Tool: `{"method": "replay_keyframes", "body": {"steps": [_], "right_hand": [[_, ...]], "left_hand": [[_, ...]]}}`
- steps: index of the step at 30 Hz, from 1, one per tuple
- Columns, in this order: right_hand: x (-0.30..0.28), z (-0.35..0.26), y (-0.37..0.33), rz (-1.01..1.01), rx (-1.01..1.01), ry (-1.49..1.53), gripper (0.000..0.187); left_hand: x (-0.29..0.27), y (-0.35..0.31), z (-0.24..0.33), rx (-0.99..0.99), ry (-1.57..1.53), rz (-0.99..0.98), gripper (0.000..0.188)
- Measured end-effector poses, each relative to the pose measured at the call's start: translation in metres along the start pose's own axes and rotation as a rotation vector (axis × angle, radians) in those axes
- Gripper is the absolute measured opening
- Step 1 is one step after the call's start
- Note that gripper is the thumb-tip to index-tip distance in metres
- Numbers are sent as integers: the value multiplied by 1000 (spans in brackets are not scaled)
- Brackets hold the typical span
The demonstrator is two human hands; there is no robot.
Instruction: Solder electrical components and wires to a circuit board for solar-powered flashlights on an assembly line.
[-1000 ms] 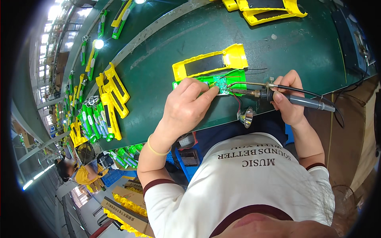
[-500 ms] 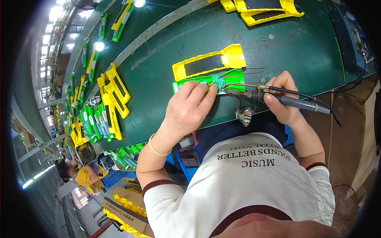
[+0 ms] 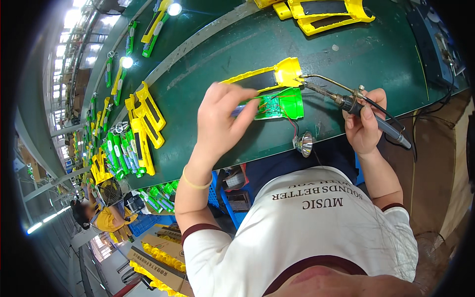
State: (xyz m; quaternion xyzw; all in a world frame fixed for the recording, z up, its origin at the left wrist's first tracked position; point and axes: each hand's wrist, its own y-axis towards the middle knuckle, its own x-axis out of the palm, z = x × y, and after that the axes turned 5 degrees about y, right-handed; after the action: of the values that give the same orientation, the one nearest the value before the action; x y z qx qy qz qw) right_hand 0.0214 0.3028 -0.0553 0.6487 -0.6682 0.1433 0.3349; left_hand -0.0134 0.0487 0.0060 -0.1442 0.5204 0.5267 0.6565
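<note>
In my right hand [image 3: 365, 121] is a soldering iron [image 3: 352, 105] with a thin metal feed tube alongside. Its tip is raised over the wide end of the yellow housing half [image 3: 288, 73]. Below that half lies a green housing half [image 3: 294, 105] with a circuit board [image 3: 269, 108] and thin red and dark wires. My left hand [image 3: 220, 119], slightly blurred, hovers over its left part, thumb and forefinger drawn together; what they pinch, if anything, is hidden. A blue cylinder [image 3: 239, 110] shows partly under the fingers. A shiny reflector lamp head [image 3: 304, 143] hangs on wires at the table's near edge.
Yellow housing halves [image 3: 324, 8] lie at the far edge, more [image 3: 147, 116] at left beside a pile of green lamp bodies [image 3: 118, 153]. Lit lamps [image 3: 127, 63] stand beyond a grey rail. A dark blue device [image 3: 431, 44] sits at right. Another person [image 3: 110, 218] is at far left.
The soldering iron has lifted off the circuit board, moving up and right. My left hand has shifted left and upward from the board, uncovering its wires.
</note>
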Motion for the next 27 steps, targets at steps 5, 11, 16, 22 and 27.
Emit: {"method": "replay_keyframes", "body": {"steps": [5,11,16,22,27], "right_hand": [[0,0,1,48,7,36,20],[-6,-4,5,91,15,162,15],[-8,-2,7,113,13,211,14],[-4,-6,6,117,82,179,14],[-5,-11,15,-26,254,-16,19]], "left_hand": [[28,32,19,68,127,-127,11],[23,25,16,-559,-971,10,13],[48,12,22,79,77,23,15],[40,8,6,-10,98,217,11],[34,8,7,-135,-41,-56,9]]}}
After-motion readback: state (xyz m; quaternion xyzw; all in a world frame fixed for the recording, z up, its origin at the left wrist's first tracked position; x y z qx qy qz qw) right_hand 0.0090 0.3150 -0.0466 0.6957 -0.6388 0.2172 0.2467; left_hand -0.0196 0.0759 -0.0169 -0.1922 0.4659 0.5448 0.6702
